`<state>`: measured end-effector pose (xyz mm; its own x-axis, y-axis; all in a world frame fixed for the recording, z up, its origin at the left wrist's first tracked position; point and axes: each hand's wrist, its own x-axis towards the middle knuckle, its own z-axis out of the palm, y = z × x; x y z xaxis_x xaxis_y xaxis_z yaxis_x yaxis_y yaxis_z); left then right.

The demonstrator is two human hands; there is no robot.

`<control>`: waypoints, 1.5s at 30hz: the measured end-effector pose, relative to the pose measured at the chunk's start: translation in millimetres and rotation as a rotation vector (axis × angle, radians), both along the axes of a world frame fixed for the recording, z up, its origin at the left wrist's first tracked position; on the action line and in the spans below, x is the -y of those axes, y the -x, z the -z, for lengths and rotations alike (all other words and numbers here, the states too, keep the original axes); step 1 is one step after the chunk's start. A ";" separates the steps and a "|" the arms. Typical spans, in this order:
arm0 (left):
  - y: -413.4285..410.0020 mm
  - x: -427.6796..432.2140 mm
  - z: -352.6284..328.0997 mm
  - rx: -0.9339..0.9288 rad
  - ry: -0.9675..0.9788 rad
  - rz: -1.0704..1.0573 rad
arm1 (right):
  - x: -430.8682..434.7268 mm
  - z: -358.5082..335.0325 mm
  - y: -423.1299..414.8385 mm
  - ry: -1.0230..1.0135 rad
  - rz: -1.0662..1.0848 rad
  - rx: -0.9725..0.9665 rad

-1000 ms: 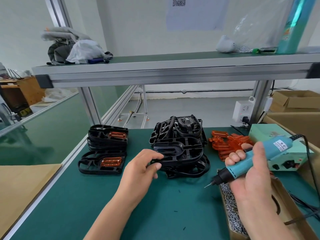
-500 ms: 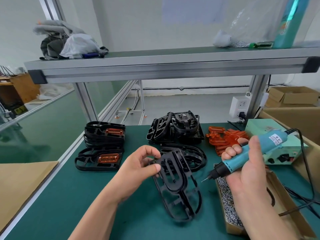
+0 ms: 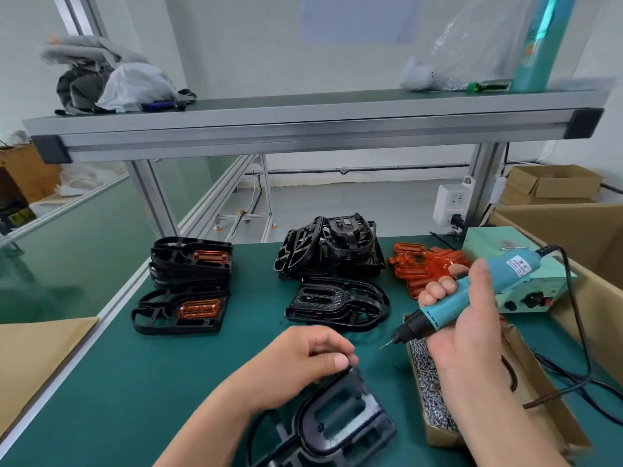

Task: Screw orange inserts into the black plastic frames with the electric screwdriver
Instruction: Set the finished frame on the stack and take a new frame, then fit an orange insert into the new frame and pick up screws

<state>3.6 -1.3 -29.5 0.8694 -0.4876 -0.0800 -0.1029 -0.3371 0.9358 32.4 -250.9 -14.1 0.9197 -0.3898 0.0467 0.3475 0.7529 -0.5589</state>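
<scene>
My left hand [image 3: 303,362] pinches the far end of a black plastic frame [image 3: 340,423] that lies on the green mat near the front edge. My right hand [image 3: 468,318] grips the teal electric screwdriver [image 3: 472,294], its bit pointing down-left above the mat. A pile of orange inserts [image 3: 428,267] lies at the back right. More bare black frames [image 3: 333,251] are heaped at the back centre, with one flat frame [image 3: 337,303] in front of them. At the left sit finished frames with orange inserts [image 3: 183,298].
A cardboard box of small screws [image 3: 428,382] stands right of the held frame. A pale green power unit [image 3: 512,278] with cables sits at the right, beside large cardboard boxes [image 3: 593,237]. An aluminium shelf [image 3: 303,129] spans overhead. A socket [image 3: 451,203] is on the post.
My left hand has pulled one black frame from the pile toward me and laid it flat near the front edge. The screwdriver hand stays about where it was.
</scene>
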 end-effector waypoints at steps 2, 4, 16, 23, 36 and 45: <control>2.8 8.4 1.7 0.026 -0.071 0.027 | 0.8 -0.9 -0.1 -0.015 0.007 -0.005; 6.5 12.9 1.0 0.050 -0.144 0.052 | 2.7 -1.1 0.3 -0.029 0.014 -0.006; 19.3 -14.7 -28.5 0.192 -0.647 0.135 | 5.4 -2.1 1.7 -0.036 0.018 -0.007; 21.3 1.9 -25.1 0.318 -0.618 0.188 | 0.6 -3.2 1.7 -0.020 0.006 -0.029; 17.4 11.3 -18.9 0.421 -0.480 0.022 | 22.2 -6.1 10.1 0.017 0.042 -0.032; -17.2 65.1 -50.5 0.489 -0.342 -0.221 | 33.3 -1.5 11.5 -0.070 0.065 -0.068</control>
<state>20.7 -66.4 21.0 0.9220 -0.3095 0.2324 -0.3850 -0.6709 0.6338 20.9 -284.2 -12.6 0.8924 -0.4490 -0.0444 0.3602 0.7682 -0.5293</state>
